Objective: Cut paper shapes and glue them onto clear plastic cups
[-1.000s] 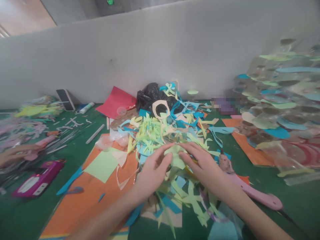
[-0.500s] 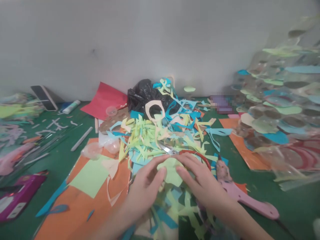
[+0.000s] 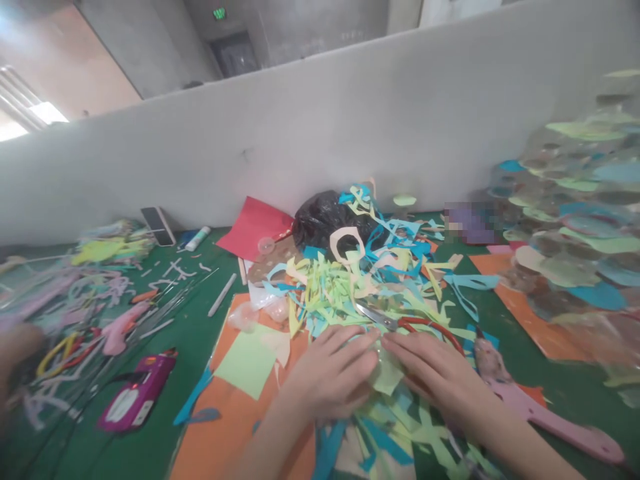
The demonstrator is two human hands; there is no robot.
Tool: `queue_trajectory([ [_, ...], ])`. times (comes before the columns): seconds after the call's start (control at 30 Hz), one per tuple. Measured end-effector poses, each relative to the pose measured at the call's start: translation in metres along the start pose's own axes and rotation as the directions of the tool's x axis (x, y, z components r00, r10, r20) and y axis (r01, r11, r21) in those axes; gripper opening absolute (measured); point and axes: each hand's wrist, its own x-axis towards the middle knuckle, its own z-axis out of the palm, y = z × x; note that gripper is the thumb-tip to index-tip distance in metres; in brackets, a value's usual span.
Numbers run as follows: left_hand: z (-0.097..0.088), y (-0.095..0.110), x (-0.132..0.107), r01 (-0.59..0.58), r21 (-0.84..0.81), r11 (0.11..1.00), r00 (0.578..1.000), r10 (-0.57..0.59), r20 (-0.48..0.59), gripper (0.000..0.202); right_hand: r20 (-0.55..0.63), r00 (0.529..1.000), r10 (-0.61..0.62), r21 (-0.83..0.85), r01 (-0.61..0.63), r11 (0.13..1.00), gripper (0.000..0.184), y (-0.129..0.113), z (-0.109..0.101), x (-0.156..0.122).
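Note:
A pale green paper piece (image 3: 388, 373) with cut edges lies between my two hands, partly covered by the fingers. My left hand (image 3: 340, 373) is closed at its left edge, fingers curled inward and thumb hidden. From the other side my right hand (image 3: 443, 377) grips the same piece, with its fingertips over the top. Just beyond the fingertips rest red-handled scissors (image 3: 387, 323), on a heap of green, blue and cream paper scraps (image 3: 330, 287). More cut strips lie beneath and in front of the hands.
On the left are a magenta device (image 3: 137, 393), a pink glue gun (image 3: 123, 330) and a blurred hand of another person (image 3: 17, 353). A second pink glue gun (image 3: 555, 413) lies right. Plastic pieces with paper discs (image 3: 575, 267) pile up at right. A black bag (image 3: 317, 223) sits behind.
The view has tilted up and turned left, bringing the wall's top and another person's hand into sight. My left hand has turned over the paper, hiding its thumb; my right thumb is hidden too.

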Motion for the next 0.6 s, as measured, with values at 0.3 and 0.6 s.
queue_trajectory([
  [0.3,-0.018,0.016,-0.008,0.204,-0.088,0.975,0.975,-0.195,0.104,0.039,0.081,0.992,-0.092,-0.175,0.105,0.979,0.029,-0.011,-0.007,0.007],
  [0.6,0.016,0.052,-0.030,0.267,0.138,0.954,0.959,-0.277,0.061,0.009,0.182,0.983,0.003,-0.188,0.032,0.982,0.027,-0.032,-0.004,-0.009],
])
